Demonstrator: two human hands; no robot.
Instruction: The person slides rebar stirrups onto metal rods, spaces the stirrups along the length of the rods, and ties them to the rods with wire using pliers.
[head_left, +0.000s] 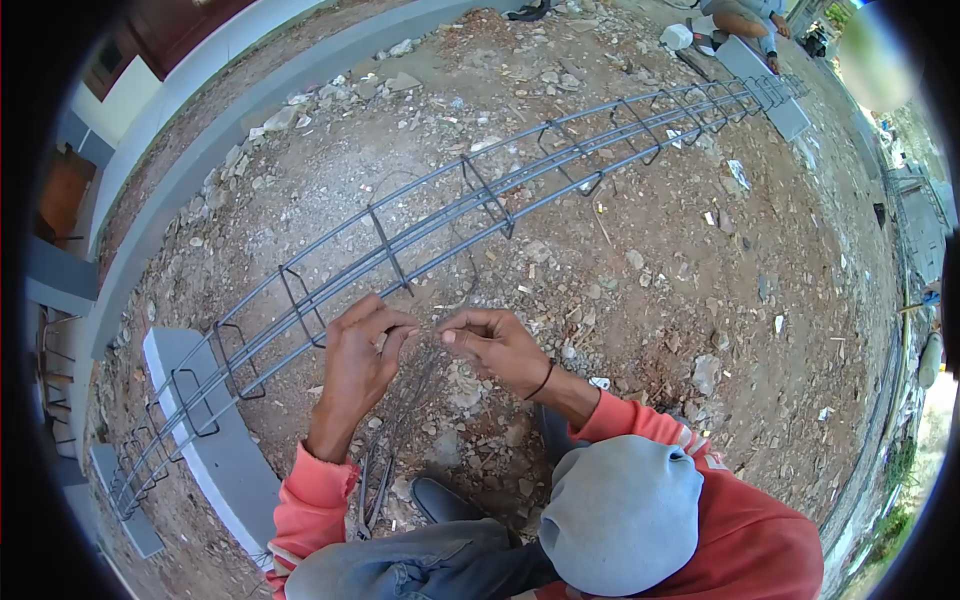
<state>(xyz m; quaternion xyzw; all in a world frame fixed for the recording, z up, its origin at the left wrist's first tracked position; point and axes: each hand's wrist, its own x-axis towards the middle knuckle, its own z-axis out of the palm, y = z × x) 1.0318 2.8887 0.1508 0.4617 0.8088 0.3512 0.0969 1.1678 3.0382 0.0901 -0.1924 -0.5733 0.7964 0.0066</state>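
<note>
My left hand (362,350) is raised in front of me, thumb and fingers pinched together. Facing it, a short gap away, my right hand (492,345) is pinched too. What they grip looks like thin wire, hard to make out at the fingertips. Below them is a bundle of thin dark wire strands (412,392). Just beyond my hands stretches a long rebar cage (385,250), its lengthwise bars ringed by square stirrups. Its near end passes over a grey slab (225,430); its far end rests on another grey slab (790,118). Neither hand touches the cage.
A long two-handled tool (376,492) lies by my shoe (445,500). Rubble and stones (285,118) line a low kerb (215,120). At the far end a person (745,20) sits by the cage, near a white container (677,37). Rounded grey cloth (622,515) fills the lower foreground.
</note>
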